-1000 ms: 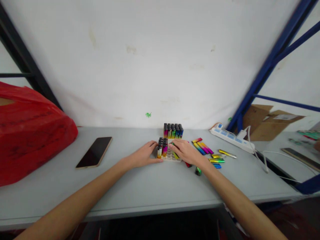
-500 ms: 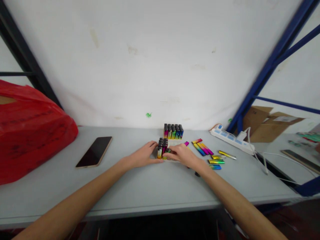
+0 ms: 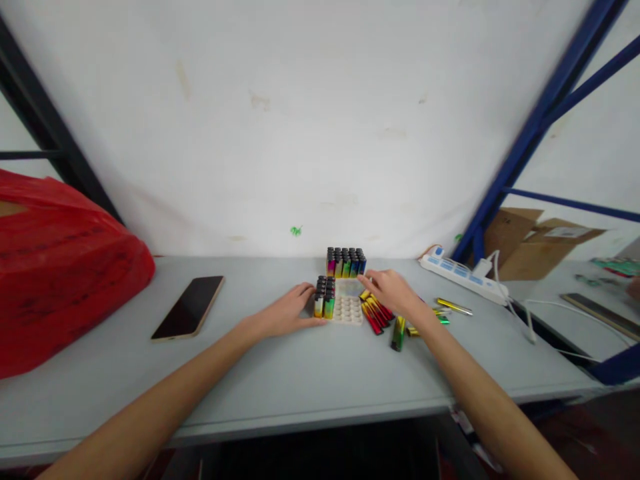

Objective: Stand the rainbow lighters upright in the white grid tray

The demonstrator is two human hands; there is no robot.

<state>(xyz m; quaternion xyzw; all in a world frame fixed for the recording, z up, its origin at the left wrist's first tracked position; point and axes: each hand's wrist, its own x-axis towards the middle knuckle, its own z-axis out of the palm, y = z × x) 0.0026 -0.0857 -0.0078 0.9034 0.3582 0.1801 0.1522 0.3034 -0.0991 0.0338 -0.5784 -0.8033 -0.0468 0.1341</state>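
Black-topped lighters (image 3: 324, 297) with bright metallic bodies stand upright in two columns at the left end of a pale tray (image 3: 349, 311) with round holes. My left hand (image 3: 286, 312) braces that end, thumb along the front corner and fingers at the left side. My right hand (image 3: 394, 292) is right of the tray, above loose lighters, its fingers stretched forward and slightly bent. Nothing shows between them, though their undersides are hidden. Beneath this hand lie red and yellow lighters (image 3: 374, 315), partly covered. A yellow-green lighter (image 3: 398, 333) lies closer to me.
Behind the tray, a block of upright lighters (image 3: 346, 263) stands near the wall. A phone (image 3: 189, 308) and a red plastic bag (image 3: 65, 273) are at left. A white power strip (image 3: 465, 279) with cables and a cardboard box (image 3: 530, 247) are at right. More lighters (image 3: 453, 306) lie beyond my right forearm.
My right hand has moved right, from the standing lighters to the loose ones, leaving a green-yellow lighter upright at the front of the second column. My left hand stays in place.
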